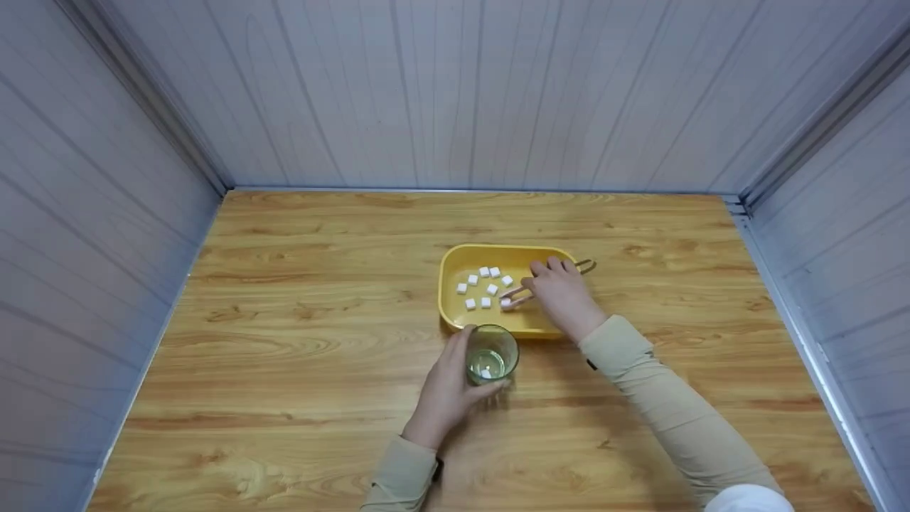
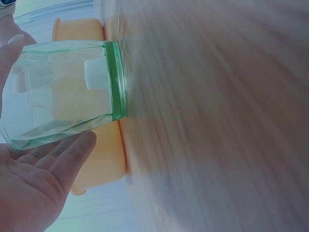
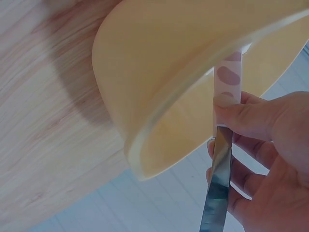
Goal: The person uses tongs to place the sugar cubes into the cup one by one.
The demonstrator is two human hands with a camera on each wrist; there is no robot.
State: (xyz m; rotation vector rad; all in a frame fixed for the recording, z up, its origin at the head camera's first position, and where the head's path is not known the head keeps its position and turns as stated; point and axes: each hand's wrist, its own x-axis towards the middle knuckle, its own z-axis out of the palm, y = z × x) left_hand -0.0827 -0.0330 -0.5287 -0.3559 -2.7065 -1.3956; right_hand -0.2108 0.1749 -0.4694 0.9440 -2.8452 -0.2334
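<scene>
My left hand (image 1: 444, 387) grips a green-tinted drinking glass (image 1: 492, 348), thumb on one side and fingers on the other. One white cube (image 2: 96, 74) lies inside at the bottom of the glass. The glass appears to stand on the table just in front of a yellow tray (image 1: 449, 313). Over the tray's right part, my right hand (image 1: 565, 295) pinches a pair of tongs (image 3: 228, 72) with pink patterned tips and a metal bend. Their tips are at a white cube (image 1: 505, 304) in the tray; whether they squeeze it I cannot tell.
Several more white cubes (image 1: 492, 289) lie spread over the left and middle of the tray floor. The wood-grain table (image 1: 306, 320) is bounded by pale panel walls (image 1: 441, 92) at the back and both sides. Something white and round (image 1: 748, 499) shows at the lower right edge.
</scene>
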